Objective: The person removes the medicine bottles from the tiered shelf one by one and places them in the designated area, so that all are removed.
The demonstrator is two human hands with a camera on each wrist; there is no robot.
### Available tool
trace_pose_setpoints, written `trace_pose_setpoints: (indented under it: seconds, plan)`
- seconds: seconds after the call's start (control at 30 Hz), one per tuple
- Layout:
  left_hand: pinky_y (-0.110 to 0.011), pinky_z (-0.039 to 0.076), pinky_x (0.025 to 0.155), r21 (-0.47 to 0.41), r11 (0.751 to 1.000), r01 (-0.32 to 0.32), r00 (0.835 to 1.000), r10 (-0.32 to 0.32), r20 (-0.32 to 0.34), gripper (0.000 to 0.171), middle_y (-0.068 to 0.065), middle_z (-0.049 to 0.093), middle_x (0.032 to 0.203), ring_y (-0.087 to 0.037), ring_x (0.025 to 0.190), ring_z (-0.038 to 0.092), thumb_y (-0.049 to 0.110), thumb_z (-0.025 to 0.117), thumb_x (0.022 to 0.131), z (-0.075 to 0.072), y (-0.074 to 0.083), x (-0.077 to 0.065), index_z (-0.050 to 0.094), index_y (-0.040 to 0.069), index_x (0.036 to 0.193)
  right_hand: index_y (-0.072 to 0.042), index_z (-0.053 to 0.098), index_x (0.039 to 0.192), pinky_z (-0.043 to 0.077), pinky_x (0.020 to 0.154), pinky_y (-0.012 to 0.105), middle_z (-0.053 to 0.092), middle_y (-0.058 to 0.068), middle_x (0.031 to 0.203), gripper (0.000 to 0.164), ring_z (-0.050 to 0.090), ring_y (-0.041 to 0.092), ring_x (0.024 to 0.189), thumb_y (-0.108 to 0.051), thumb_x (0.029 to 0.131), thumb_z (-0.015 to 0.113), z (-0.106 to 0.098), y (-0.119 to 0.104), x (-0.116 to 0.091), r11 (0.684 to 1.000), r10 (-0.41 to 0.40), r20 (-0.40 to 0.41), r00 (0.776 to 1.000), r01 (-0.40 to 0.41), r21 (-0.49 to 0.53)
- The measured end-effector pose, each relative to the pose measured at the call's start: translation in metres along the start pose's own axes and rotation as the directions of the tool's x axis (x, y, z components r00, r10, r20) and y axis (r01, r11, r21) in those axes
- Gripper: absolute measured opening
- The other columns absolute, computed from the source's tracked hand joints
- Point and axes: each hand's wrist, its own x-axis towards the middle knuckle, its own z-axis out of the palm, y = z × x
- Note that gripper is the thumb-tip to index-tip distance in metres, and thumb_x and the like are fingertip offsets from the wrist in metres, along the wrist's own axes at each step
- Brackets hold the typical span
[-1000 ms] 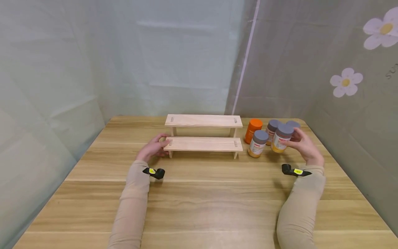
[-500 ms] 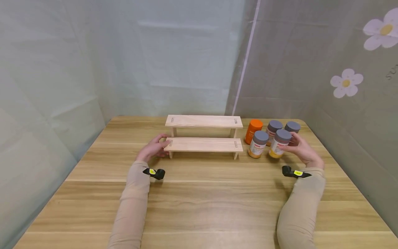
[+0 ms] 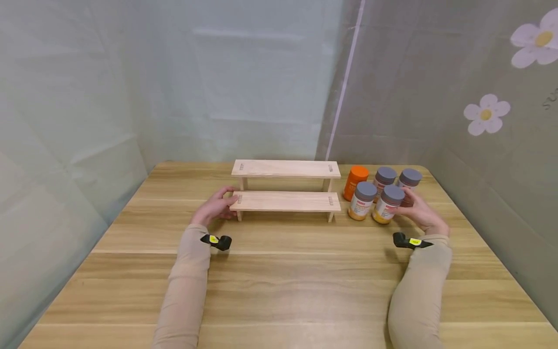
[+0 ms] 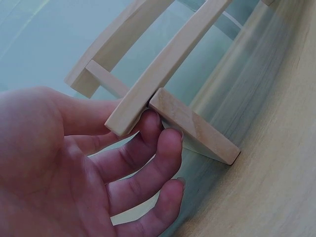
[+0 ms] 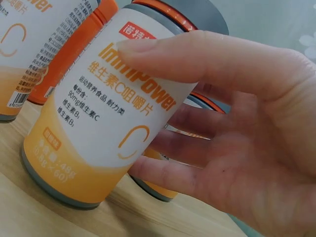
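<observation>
My left hand [image 3: 213, 207] holds the left end of the lower board of a two-tier wooden shelf [image 3: 285, 201]. In the left wrist view, the fingers [image 4: 165, 155] curl in under the board beside its leg. At the right, my right hand [image 3: 419, 213] grips a white and yellow vitamin C tablet bottle [image 3: 388, 206] with a grey lid. The right wrist view shows the thumb [image 5: 148, 55] lying across its printed label and the other fingers behind it. The bottle is upright, its base right at the tabletop.
An orange bottle [image 3: 355, 183] and a matching grey-lidded bottle [image 3: 362, 203] stand between the shelf and the held bottle. Two more grey-lidded bottles, one at the back [image 3: 385, 178] and one at the back right [image 3: 410, 178], stand behind. Fabric curtains [image 3: 244, 87] rise behind the table.
My right hand has brought the bottle down and slightly left, toward the front bottle, uncovering more of the back right bottle. The left hand and shelf have stayed put.
</observation>
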Motion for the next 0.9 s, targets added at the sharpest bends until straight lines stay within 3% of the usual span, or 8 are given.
trace_pose_setpoints:
  seconds: [0.27,0.43,0.63,0.9]
  plan:
    - [-0.027,0.051,0.069,-0.017,1.000,0.016,1.000,-0.015,0.020,0.050,-0.001,0.062,0.090,-0.009,0.069,0.063,0.024,0.043,0.104,-0.001,-0.004,0.000,0.026,0.008,0.149,-0.020,0.034,0.141,0.043,0.086,0.010,0.052,-0.026,0.115,0.060,0.050,-0.011,0.105,-0.004,0.091,0.064,0.002,0.005,-0.002,1.000,-0.031,0.018,0.999,0.031,0.001]
    - [-0.026,0.051,0.068,-0.034,0.999,0.020,1.000,-0.019,0.022,0.049,0.003,0.062,0.082,-0.009,0.067,0.063,0.023,0.042,0.104,-0.003,-0.004,-0.002,0.025,0.008,0.148,-0.010,0.027,0.150,0.042,0.087,0.008,0.051,-0.028,0.115,0.069,0.050,-0.012,0.105,-0.005,0.092,0.064,0.003,0.007,-0.001,0.999,-0.033,0.013,0.999,0.033,-0.013]
    - [-0.028,0.050,0.069,-0.041,0.999,0.006,0.999,-0.004,0.044,0.050,0.001,0.062,0.086,-0.009,0.068,0.062,0.023,0.042,0.104,-0.001,-0.002,0.000,0.024,0.007,0.148,-0.005,0.027,0.147,0.042,0.086,0.009,0.050,-0.026,0.113,0.068,0.050,-0.011,0.104,-0.006,0.091,0.065,0.002,0.003,-0.004,1.000,-0.012,-0.016,1.000,0.011,-0.017]
    - [-0.027,0.050,0.069,-0.019,1.000,0.017,1.000,-0.017,0.022,0.049,-0.004,0.060,0.093,-0.010,0.069,0.062,0.023,0.043,0.104,0.004,-0.004,0.000,0.026,0.009,0.148,-0.014,0.031,0.146,0.039,0.087,0.009,0.048,-0.027,0.115,0.064,0.047,-0.012,0.106,-0.017,0.092,0.066,-0.005,-0.007,-0.010,0.997,0.049,-0.048,0.998,-0.052,-0.060]
